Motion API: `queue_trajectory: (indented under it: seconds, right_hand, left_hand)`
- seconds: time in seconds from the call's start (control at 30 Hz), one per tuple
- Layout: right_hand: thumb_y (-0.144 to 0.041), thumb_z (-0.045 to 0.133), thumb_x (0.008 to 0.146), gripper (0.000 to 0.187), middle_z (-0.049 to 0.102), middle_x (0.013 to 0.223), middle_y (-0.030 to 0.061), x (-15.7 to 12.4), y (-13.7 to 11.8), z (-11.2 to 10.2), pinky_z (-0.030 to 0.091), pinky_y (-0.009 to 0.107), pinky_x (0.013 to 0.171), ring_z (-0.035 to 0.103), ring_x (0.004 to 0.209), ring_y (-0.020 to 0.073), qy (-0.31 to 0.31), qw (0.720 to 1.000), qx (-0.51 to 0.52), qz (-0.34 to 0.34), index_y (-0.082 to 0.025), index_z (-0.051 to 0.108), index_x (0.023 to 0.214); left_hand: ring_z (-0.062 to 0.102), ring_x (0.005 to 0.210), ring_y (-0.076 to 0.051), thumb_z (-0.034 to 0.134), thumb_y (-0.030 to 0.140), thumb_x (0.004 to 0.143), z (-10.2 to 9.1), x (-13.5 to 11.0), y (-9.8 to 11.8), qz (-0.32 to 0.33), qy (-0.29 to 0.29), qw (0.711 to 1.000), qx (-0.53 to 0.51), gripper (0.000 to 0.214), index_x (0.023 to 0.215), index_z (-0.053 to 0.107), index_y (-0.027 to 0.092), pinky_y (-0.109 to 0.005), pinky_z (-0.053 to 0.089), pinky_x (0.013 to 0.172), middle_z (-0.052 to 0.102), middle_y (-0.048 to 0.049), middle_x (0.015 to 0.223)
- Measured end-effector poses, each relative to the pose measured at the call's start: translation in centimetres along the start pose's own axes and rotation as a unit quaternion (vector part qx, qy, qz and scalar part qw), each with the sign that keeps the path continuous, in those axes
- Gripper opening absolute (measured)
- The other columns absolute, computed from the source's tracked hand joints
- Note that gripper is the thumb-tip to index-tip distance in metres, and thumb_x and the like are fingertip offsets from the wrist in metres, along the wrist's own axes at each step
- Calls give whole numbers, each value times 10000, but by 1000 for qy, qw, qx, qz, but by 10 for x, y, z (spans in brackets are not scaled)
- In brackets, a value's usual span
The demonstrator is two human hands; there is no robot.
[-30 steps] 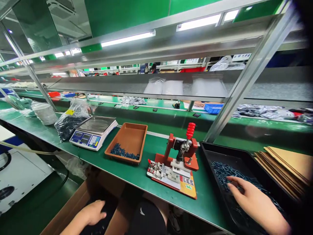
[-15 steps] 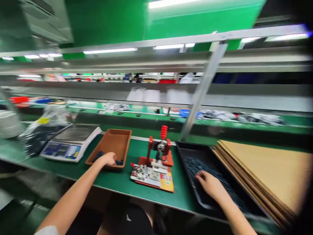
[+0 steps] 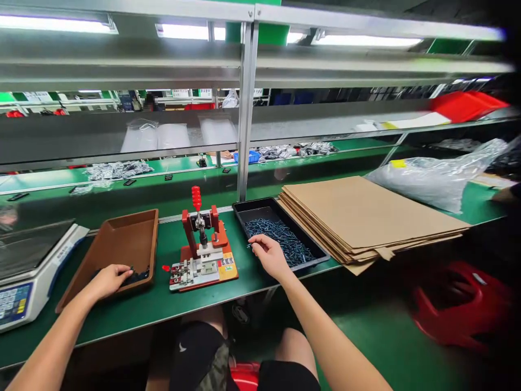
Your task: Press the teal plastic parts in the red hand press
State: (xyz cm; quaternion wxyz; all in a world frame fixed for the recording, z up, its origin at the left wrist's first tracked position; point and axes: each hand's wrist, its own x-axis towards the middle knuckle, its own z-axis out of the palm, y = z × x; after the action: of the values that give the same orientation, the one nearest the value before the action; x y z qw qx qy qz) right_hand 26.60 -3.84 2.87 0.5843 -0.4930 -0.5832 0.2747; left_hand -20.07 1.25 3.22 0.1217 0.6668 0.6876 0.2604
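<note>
My left hand reaches into the front of a brown tray, thumb and fingers pinched on a small dark part. More small dark parts lie beside it. At the left edge of a black tray, my right hand has thumb and forefinger pinched together; a tiny dark pin-like part shows at the fingertips. Many thin dark blue pin-like parts fill that tray. Between the hands stands a red hand-lever press fixture with metal blocks on its base.
A digital scale stands at the left. Stacked cardboard sheets lie to the right of the black tray, with a filled plastic bag behind them. A metal post rises behind the bench. A red stool stands at the lower right.
The view has turned right, so the bench things sit further left. My right hand has moved from over the pin-like parts to the black tray's left edge. My left hand stays in the brown tray.
</note>
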Motion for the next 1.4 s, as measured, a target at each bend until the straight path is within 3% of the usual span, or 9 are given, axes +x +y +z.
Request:
queue_trajectory:
  seconds: [0.13,0.23,0.37,0.5,0.63,0.73,0.9,1.13,1.4]
  right_hand:
    - [-297,614,833,117,700,837,34,-20,2,37,540,294,692,648,742,173,-32,999,18,-5,-209,685,865]
    - [-291,576,879,99,691,790,19,-35,20,60,555,297,680,666,707,173,-55,998,25,21,-222,643,900]
    - [-324,455,969,204,706,824,26,-49,43,79,569,301,622,679,645,174,-48,996,52,46,-235,567,1114]
    - [-289,476,937,138,711,936,71,-54,49,82,554,311,679,683,761,190,10,1000,-7,15,-221,585,985]
    - [-275,510,871,101,614,795,38,-54,49,79,485,285,627,573,669,166,93,992,-87,-4,-216,560,806]
    - [-263,510,865,132,571,693,-9,-53,52,80,457,271,577,518,560,146,83,994,-64,41,-204,594,949]
    - [-288,500,917,193,690,871,60,-55,56,83,506,307,705,625,727,187,53,996,-75,17,-198,659,978]
    - [-278,503,922,238,701,892,71,-52,49,73,528,321,757,659,831,206,29,999,-43,1,-198,727,908]
    - [-280,590,836,172,712,910,45,-36,55,87,560,320,757,675,783,185,-48,990,81,107,-203,712,931]
  left_hand:
    - [725,904,-336,566,550,725,-21,17,-7,4,-25,999,21,441,930,757,210,-386,575,775,794,-108,962]
    - [727,868,-282,539,586,764,-17,7,13,20,-11,999,-37,530,1069,732,198,-361,583,783,784,-94,968]
    - [713,872,-225,439,524,883,9,-27,59,111,-69,986,-106,489,1128,713,201,-340,583,824,738,-84,1027]
    - [711,853,-219,434,437,922,40,-45,100,130,-115,980,-97,455,1276,628,228,-341,565,811,743,-62,1007]
    - [700,891,-251,481,440,920,73,-38,122,128,-118,982,-75,330,1094,673,235,-360,539,822,756,-57,953]
    - [657,986,-291,488,374,909,98,-28,132,185,-84,979,-32,282,933,719,215,-409,513,910,737,-100,1026]
    - [614,1064,-345,507,248,861,127,-23,144,207,-51,976,50,273,944,755,169,-477,484,960,696,-152,1132]
    - [621,1093,-381,548,230,832,128,-20,150,183,-100,973,101,261,943,774,165,-478,495,943,718,-162,1092]
    - [600,1156,-341,624,316,829,116,-19,155,197,-148,966,79,314,1100,762,240,-434,484,987,711,-92,1197]
